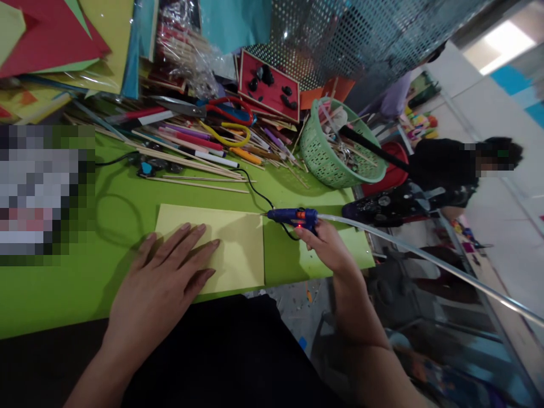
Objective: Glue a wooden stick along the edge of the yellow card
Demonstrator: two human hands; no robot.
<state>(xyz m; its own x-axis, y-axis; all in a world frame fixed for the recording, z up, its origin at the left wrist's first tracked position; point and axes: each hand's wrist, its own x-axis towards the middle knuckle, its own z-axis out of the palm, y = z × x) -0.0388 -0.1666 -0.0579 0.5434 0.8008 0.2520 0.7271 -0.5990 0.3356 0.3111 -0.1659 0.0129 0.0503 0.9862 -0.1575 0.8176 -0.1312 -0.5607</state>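
A pale yellow sheet (238,249) lies on the green table (280,266) near its front edge. My left hand (164,280) rests flat on the sheet's left part with its fingers spread. In my right hand (327,243) is a blue glue gun (293,216), gripped at its handle, with a red light glowing. Its nozzle touches or hovers at the sheet's upper right corner; which one I cannot tell. A long clear glue stick (425,258) runs out of the gun's back to the right.
Behind the sheet lie wooden sticks (195,161), markers, red-handled scissors (229,110) and a black cord (255,190). A green basket (327,150) stands at the back right. A person (450,170) sits farther right. Coloured papers (55,39) are at the back left.
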